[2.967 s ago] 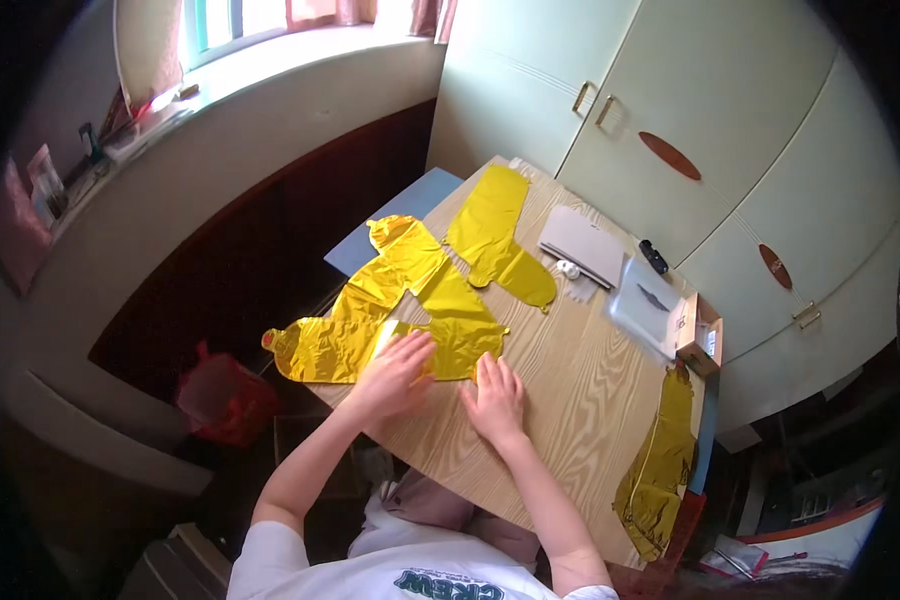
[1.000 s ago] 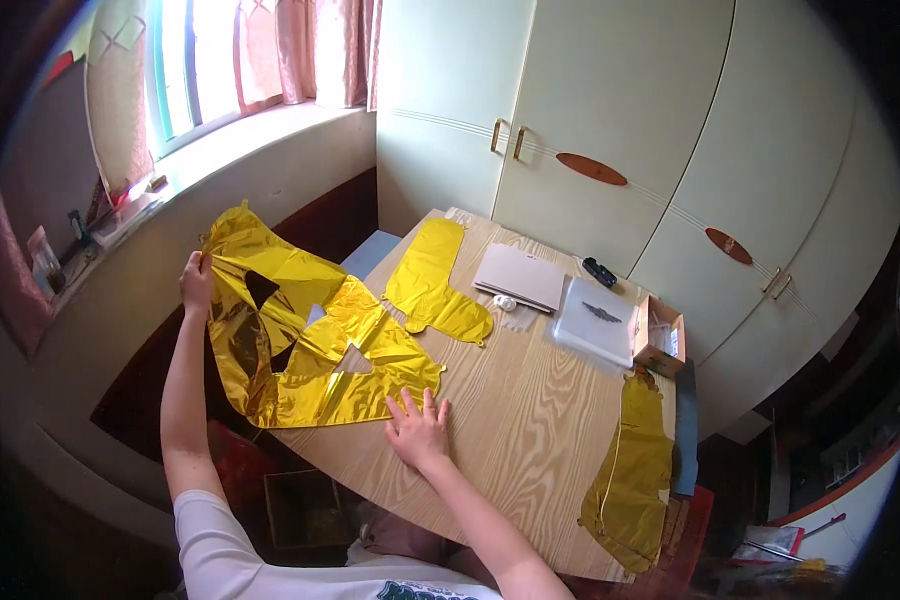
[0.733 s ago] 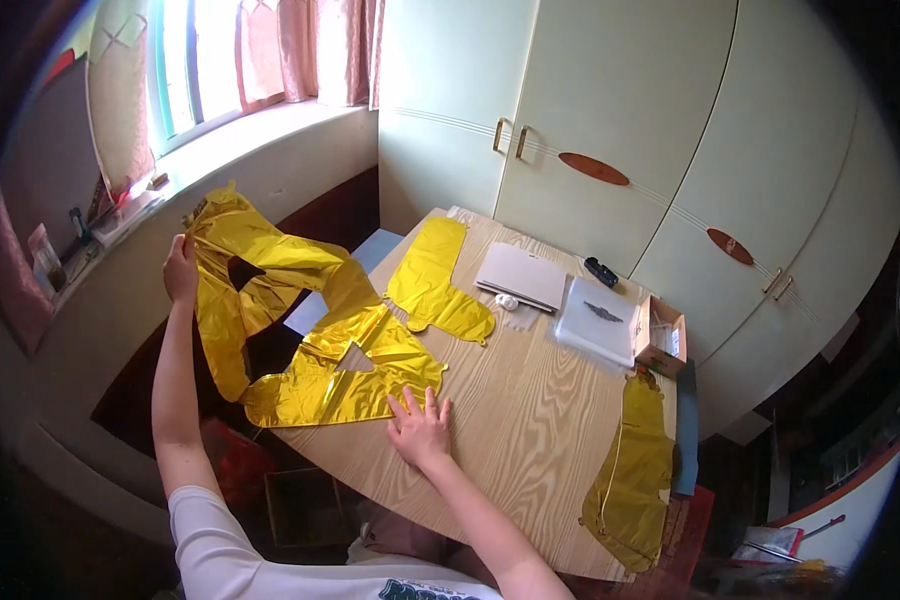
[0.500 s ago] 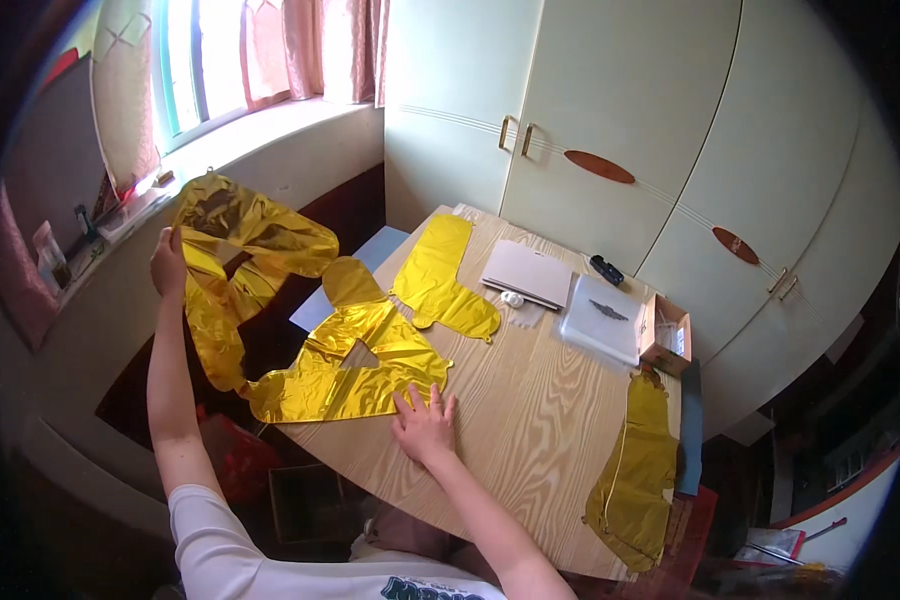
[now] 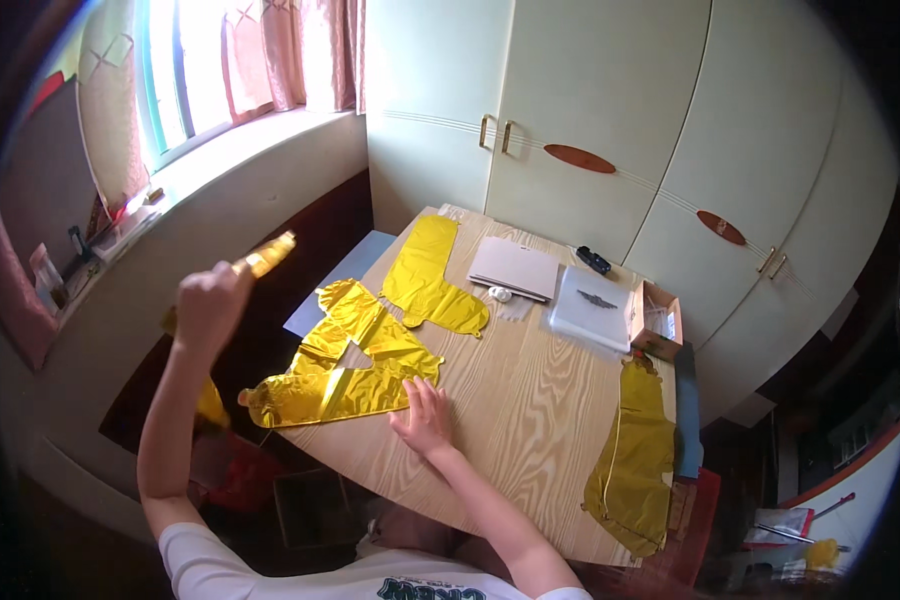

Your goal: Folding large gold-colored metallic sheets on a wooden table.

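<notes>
Gold foil balloon [image 5: 345, 365] glossy, crinkled, mirror-like; same shiny foil on piece [image 5: 432, 283] and piece [image 5: 635, 460]. Worktop [image 5: 530, 400] pale wood, visible grain, smooth matt. Cupboard doors [image 5: 610, 110] smooth satin cream. Cardboard box [image 5: 658, 320] matt brown. Curtain [image 5: 290, 50] pink cloth

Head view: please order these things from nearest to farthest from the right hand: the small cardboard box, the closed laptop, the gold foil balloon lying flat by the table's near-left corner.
From the right hand, which lies flat on the table:
1. Gold foil balloon, just left of the hand; the fingers reach its edge.
2. Closed laptop, farther back, mid-table.
3. Small cardboard box, at the far right edge.
</notes>
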The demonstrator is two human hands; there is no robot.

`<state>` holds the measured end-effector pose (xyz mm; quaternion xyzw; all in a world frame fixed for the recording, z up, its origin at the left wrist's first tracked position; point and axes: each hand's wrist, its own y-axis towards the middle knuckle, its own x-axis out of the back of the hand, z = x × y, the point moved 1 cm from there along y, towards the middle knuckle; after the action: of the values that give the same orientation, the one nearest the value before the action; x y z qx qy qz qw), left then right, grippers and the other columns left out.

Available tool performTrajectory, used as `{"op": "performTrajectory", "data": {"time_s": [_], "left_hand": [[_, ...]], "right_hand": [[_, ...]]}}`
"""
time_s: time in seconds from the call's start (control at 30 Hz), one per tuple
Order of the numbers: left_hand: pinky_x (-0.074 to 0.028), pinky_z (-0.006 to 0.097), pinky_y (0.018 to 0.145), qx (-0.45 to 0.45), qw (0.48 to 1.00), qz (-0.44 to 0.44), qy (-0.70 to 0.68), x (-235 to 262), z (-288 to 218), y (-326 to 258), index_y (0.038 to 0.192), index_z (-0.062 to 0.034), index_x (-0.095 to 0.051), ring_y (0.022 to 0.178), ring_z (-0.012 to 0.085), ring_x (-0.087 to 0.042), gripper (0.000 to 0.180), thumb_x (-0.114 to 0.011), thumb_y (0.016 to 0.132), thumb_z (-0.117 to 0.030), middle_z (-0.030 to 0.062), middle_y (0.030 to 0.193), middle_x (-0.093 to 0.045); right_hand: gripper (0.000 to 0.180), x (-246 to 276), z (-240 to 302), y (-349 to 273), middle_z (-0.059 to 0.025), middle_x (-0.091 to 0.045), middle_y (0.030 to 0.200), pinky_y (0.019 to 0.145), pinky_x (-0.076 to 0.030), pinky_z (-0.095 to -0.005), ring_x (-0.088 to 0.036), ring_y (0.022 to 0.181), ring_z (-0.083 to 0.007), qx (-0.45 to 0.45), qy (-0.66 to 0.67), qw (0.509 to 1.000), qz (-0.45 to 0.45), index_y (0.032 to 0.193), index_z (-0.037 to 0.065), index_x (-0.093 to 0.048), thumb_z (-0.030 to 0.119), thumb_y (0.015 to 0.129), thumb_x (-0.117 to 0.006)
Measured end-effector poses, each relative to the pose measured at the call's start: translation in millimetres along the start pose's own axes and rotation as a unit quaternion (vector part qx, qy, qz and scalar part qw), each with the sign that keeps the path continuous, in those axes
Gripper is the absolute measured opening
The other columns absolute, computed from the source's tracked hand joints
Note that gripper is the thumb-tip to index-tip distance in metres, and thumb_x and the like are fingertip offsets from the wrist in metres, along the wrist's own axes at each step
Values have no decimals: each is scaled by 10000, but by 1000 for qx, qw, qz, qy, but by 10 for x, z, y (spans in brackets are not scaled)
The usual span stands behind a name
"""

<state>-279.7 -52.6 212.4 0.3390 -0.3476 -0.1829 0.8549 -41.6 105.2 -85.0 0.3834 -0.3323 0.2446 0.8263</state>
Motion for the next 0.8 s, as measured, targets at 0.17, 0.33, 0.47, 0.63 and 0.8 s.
{"op": "performTrajectory", "data": {"time_s": [0.17,0.33,0.47,0.63,0.8], "left_hand": [[-374,309,404,-131,968,7,-215,1097,-798,61,802,-142,-598,420,130,-481,87,-672,756,-149,-17,521,-420],[-415,301,430,-138,862,-21,-487,1612,-824,228,843,-89,-635,418,174,-523,156,-706,705,-70,-1,558,-524],[-506,262,551,70,790,39,-608,1192,-656,450,835,-24,-627,575,130,-632,32,-606,831,-49,51,689,-643],[-475,219,638,181,661,159,-711,414,-739,727,910,-24,-612,718,58,-563,90,-592,933,-109,1,800,-619],[-387,260,476,161,638,276,-701,-247,-1639,1013,1024,-30,-654,566,53,-470,217,-629,922,-220,-9,693,-593]], "right_hand": [[881,331,23,42,-215,-386,1406,1125,-267,-491,-346,1334,-352,46,196,979,-32,1423,10,-302,430,777,-729],[891,568,-347,40,-206,-338,1456,1137,-231,-488,-313,1364,-344,74,266,955,-106,1447,21,-262,426,796,-717],[902,1142,-706,-211,-193,-298,1496,1149,-195,-483,-275,1396,-334,58,298,913,-273,1472,36,-226,435,814,-695],[895,2037,-856,-491,-171,-261,1541,1165,-136,-475,-224,1436,-323,163,260,876,-372,1500,81,-207,493,837,-643],[49,2404,-638,-1475,-38,-669,866,736,-499,-283,-638,805,-154,-133,414,896,-83,844,43,-660,85,855,-682]]}}
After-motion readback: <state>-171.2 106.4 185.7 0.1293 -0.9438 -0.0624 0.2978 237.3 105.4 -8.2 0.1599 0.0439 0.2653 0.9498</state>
